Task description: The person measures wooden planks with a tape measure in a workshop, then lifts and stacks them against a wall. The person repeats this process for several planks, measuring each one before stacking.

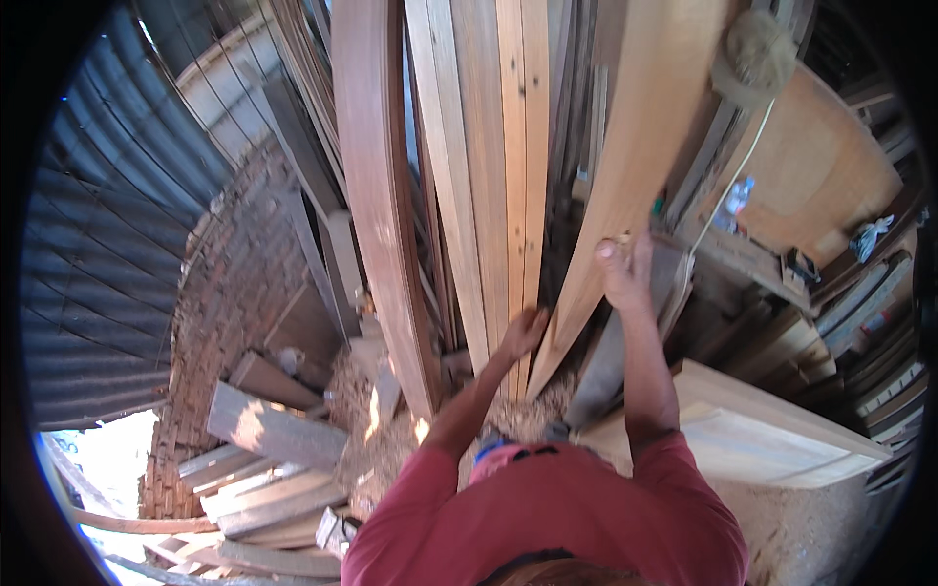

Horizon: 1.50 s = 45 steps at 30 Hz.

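A wide, pale wooden plank (640,117) leans upright in front of me, its lower end down by the shavings. My right hand (627,273) grips its right edge, the thumb on the front face and the other fingers partly hidden. Lower down, my left hand (526,332) is closed at the plank's left edge; its fingertips are hard to make out. Left of the plank stand narrow boards (479,195), some with dark knots. Farther left leans a thick reddish-brown plank (366,146).
Wood offcuts (278,425) lie piled at the lower left, beside a brick wall (234,254) and corrugated metal sheeting (98,215). To the right are a pale panel (782,430), a plastic bottle (740,195) on a ledge and stacked timber (884,381). Shavings cover the floor.
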### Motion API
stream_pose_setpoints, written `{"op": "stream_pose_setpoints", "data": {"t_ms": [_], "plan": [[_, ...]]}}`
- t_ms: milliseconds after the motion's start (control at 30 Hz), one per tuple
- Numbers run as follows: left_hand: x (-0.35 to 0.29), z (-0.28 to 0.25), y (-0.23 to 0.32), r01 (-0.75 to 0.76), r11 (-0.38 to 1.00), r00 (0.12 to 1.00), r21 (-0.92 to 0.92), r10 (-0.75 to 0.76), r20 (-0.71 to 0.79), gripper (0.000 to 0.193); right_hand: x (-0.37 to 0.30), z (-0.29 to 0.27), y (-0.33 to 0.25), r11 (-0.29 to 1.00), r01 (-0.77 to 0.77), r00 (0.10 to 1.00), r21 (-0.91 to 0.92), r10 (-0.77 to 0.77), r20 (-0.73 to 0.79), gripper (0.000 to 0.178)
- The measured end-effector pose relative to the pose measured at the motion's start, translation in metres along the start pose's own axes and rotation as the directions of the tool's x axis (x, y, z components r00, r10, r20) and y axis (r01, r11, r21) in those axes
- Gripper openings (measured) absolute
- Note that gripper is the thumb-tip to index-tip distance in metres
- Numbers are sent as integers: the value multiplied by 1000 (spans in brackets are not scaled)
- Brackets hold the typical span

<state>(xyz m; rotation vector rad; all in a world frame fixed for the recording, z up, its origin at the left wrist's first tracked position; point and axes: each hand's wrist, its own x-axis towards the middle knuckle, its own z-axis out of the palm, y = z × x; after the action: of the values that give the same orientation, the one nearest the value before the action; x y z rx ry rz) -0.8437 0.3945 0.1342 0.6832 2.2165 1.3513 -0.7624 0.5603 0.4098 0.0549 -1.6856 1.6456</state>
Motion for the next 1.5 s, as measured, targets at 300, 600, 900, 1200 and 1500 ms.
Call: {"op": "stream_pose_setpoints", "data": {"t_ms": [300,600,900,1200,1500], "plan": [[-247,8,-247,248,874,923,417,-344,172,32,111,17,71,999,41,998,-24,-40,53,107],[-430,19,-261,639,712,737,289,-675,35,41,139,52,152,913,-130,991,-386,117,-58,91],[-333,11,-291,611,785,788,-102,-615,-9,48,140,51,184,956,-48,994,-289,19,-104,102],[-237,-28,-273,424,716,828,-554,-555,-85,67,48,31,221,804,-224,972,-550,228,-62,85],[-328,-24,-300,123,794,874,595,-371,314,45,-399,-62,310,591,32,36,-806,805,592,47]]}}
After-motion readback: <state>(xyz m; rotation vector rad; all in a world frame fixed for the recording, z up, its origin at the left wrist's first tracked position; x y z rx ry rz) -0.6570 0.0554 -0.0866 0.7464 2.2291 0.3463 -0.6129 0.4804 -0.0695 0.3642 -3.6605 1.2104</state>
